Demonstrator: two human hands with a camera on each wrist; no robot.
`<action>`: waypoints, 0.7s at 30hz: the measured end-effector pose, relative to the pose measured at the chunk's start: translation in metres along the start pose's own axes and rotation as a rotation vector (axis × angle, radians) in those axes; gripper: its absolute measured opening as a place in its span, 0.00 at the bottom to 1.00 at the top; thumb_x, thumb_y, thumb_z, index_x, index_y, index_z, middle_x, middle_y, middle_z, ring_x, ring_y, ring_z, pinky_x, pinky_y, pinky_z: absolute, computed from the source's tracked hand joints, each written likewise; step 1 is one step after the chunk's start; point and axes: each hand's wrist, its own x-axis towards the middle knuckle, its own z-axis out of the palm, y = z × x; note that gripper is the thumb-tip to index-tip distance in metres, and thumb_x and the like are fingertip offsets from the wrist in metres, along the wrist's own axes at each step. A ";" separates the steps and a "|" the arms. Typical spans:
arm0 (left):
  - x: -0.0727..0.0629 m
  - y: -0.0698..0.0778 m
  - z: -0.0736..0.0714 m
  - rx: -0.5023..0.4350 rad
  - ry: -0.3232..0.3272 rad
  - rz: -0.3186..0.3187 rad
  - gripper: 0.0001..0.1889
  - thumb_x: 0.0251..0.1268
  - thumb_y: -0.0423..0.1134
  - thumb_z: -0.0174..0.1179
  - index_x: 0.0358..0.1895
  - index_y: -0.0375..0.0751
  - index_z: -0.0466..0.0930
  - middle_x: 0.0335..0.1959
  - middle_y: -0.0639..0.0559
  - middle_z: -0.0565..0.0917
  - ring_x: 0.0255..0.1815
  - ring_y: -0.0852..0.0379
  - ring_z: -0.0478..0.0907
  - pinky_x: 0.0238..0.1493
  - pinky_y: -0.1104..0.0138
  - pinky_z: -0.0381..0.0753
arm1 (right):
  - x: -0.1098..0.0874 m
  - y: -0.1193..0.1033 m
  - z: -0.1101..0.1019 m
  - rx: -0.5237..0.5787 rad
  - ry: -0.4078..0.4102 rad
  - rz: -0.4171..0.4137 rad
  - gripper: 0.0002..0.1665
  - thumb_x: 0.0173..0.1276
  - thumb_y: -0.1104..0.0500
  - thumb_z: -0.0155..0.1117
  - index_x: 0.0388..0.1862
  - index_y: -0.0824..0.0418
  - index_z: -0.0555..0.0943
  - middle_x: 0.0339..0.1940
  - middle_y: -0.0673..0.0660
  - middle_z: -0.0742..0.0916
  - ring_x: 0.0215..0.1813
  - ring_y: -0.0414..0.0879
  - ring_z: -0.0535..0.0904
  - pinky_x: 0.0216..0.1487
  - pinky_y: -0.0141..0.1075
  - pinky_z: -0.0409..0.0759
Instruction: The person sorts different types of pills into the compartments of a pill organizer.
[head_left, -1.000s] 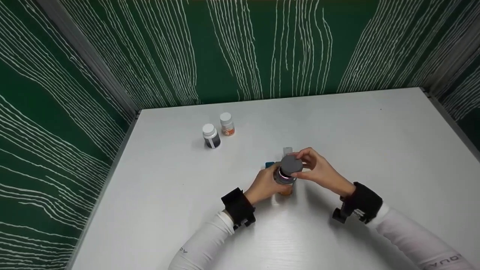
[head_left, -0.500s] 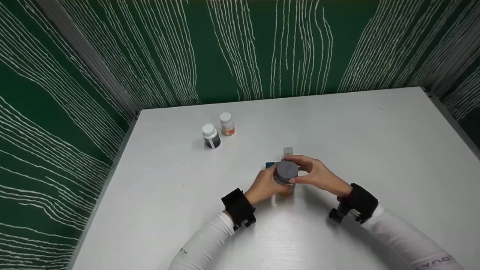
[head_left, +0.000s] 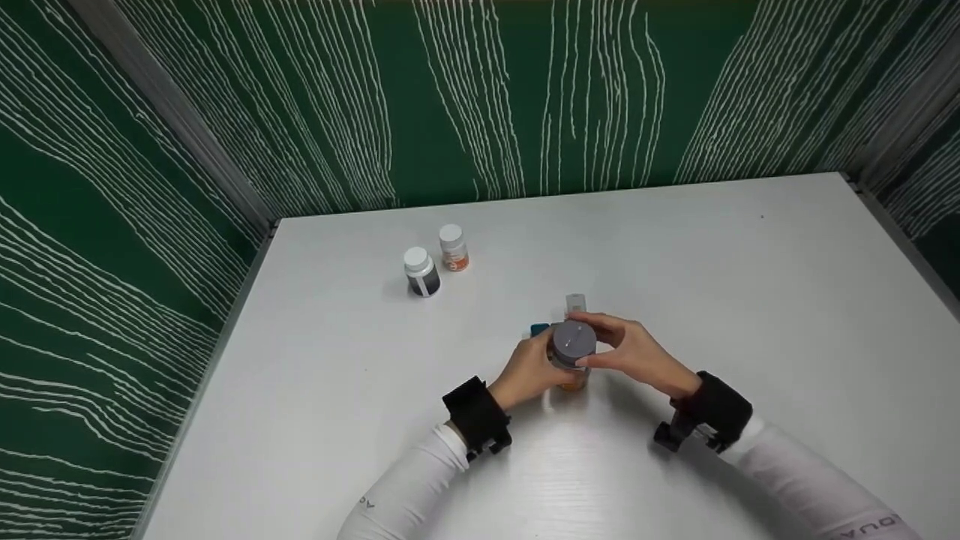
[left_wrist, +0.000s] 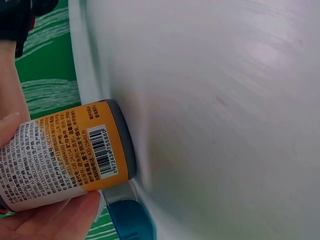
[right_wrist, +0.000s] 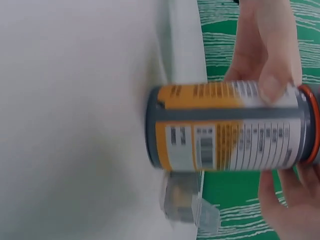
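A supplement bottle point(left_wrist: 65, 157) with an orange and white label stands upright on the table in the middle of the head view. My left hand point(head_left: 525, 373) grips its side, fingers and thumb curled round the label. The grey cap point(head_left: 574, 343) sits on the bottle's mouth, and my right hand point(head_left: 634, 352) pinches the cap's rim between thumb and fingers. Close behind the bottle are a small clear plastic compartment with a flap lid point(right_wrist: 182, 197) and a blue translucent piece point(left_wrist: 131, 220), possibly parts of one pill box. Much of them is hidden by the bottle and hands.
Two white-capped bottles stand farther back on the left: one with a dark lower part point(head_left: 422, 274), one with an orange label point(head_left: 453, 250). The white table point(head_left: 300, 420) ends at green walls point(head_left: 465, 97) with white streaks.
One second ago the right hand held the cap tilted above the bottle's mouth. It then came down and left, and the cap now lies level on the mouth. The left hand stayed still.
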 end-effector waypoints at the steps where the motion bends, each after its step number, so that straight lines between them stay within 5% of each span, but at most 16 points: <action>1: 0.000 0.000 0.000 0.002 0.000 0.000 0.33 0.48 0.38 0.66 0.59 0.35 0.63 0.53 0.44 0.74 0.53 0.59 0.71 0.51 0.73 0.68 | -0.001 0.000 0.002 0.007 0.022 -0.007 0.36 0.52 0.60 0.68 0.61 0.59 0.67 0.60 0.57 0.72 0.59 0.42 0.68 0.57 0.34 0.66; 11: -0.001 0.000 0.000 0.038 0.000 0.021 0.33 0.48 0.38 0.66 0.60 0.37 0.64 0.52 0.46 0.75 0.51 0.60 0.72 0.49 0.74 0.69 | -0.008 -0.002 0.031 0.080 0.259 -0.011 0.36 0.50 0.64 0.68 0.59 0.65 0.65 0.58 0.59 0.70 0.57 0.36 0.69 0.56 0.35 0.67; 16: -0.001 -0.001 0.000 0.047 0.018 0.048 0.32 0.48 0.39 0.66 0.59 0.37 0.65 0.50 0.45 0.76 0.51 0.59 0.73 0.50 0.73 0.69 | -0.007 0.000 0.046 0.128 0.386 -0.013 0.35 0.49 0.69 0.68 0.55 0.68 0.62 0.56 0.61 0.70 0.61 0.47 0.66 0.58 0.37 0.64; 21: 0.000 -0.001 0.001 0.063 0.029 0.045 0.33 0.47 0.40 0.67 0.58 0.37 0.65 0.50 0.45 0.76 0.51 0.59 0.73 0.50 0.73 0.69 | -0.005 0.000 0.045 0.093 0.322 0.007 0.43 0.50 0.69 0.67 0.60 0.70 0.52 0.62 0.66 0.62 0.65 0.57 0.57 0.60 0.41 0.61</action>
